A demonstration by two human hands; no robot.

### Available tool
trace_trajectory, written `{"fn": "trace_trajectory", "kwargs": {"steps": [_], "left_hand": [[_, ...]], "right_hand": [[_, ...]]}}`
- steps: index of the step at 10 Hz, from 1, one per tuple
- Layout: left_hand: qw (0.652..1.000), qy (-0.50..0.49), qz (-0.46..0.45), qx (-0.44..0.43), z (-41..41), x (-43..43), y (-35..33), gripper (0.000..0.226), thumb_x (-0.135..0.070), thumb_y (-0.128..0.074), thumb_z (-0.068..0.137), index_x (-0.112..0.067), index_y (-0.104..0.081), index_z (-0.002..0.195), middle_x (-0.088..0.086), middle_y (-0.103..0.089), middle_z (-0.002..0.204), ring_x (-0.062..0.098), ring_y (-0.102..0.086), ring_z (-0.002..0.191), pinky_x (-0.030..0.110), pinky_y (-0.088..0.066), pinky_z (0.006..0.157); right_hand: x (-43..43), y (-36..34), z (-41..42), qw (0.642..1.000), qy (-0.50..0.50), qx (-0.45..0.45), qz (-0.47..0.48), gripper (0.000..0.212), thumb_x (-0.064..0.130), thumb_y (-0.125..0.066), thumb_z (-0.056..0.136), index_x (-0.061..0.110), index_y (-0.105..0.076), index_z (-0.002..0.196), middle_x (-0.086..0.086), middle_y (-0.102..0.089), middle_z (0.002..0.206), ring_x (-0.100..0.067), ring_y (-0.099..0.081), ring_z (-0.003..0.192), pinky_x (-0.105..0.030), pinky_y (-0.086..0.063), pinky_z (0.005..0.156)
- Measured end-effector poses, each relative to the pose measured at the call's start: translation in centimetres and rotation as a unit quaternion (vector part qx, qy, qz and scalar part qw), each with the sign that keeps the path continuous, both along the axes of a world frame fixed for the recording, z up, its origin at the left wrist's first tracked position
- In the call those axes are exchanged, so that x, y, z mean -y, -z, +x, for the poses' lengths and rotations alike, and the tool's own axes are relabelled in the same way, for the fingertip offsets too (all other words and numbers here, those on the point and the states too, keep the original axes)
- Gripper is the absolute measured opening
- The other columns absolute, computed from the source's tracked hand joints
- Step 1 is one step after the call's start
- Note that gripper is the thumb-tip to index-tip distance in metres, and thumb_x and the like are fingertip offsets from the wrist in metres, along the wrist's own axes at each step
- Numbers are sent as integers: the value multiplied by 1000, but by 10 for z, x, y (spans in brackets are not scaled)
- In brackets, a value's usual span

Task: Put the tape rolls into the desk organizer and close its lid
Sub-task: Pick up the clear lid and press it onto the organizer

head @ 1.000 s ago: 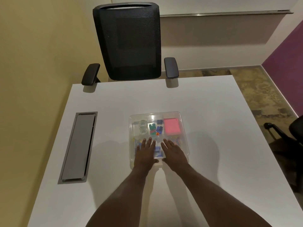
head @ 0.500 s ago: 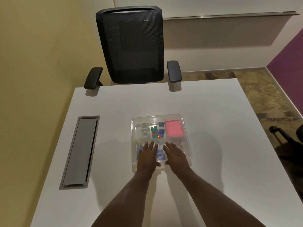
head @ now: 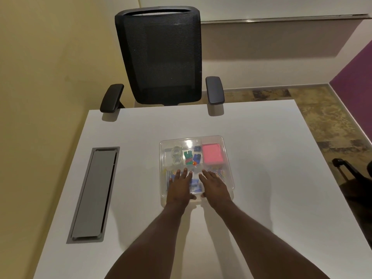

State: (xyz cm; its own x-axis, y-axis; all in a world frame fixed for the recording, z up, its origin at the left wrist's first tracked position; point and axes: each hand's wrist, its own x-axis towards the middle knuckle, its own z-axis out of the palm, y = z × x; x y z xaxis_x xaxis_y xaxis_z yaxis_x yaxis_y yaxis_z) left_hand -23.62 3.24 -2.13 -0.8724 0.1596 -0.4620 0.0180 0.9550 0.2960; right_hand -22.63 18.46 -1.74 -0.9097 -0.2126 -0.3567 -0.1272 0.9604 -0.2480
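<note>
- Organizer [head: 227, 141] sits mid-bench [head: 261, 198], on the near side of the black chair [head: 161, 57], its clear lid [head: 191, 142] down over the compartments.
- Tape rolls [head: 176, 156], two clear ones as far as I can tell, lie in the organizer's far-left compartment, so the loading looks done.
- What is left, I judge, is only pressing the lid home; whether it has latched cannot be seen.
- Left hand [head: 179, 187] and right hand [head: 214, 185] lie flat, side by side, on the organizer's near half, fingers spread, each grip open and closed around nothing.
- The rolls lie just beyond the left fingertips, under the lid.
</note>
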Motion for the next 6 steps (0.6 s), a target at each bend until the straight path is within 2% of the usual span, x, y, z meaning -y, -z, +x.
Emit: {"fn": "trace_trajectory", "kwargs": {"steps": [2,4,6], "left_hand": [[1000,-2,6,-13,-7,1,-1,96,-48,-73,92,-27,-16,166,1,-8,176,28,-4,164,50,-9,134],[1000,5,-2,-29,5,1,-8,88,-56,-57,100,-27,-8,167,1,-2,177,25,-1,164,50,-5,134],[997,-18,12,-72,28,7,-26,78,-56,-43,106,-24,-7,167,0,-4,176,22,-2,164,44,-3,133]], "right_hand": [[-2,-3,-11,1000,-14,2,3,74,33,-65,97,18,-27,158,-3,-21,168,-23,-20,156,-40,-21,127],[-12,-14,-4,998,-63,-9,25,73,46,-49,103,18,-14,161,-2,-11,170,-22,-12,157,-41,-13,129],[-13,-37,16,997,-51,-54,12,67,50,-36,106,17,-17,161,-3,-13,170,-22,-11,158,-42,-7,130]]}}
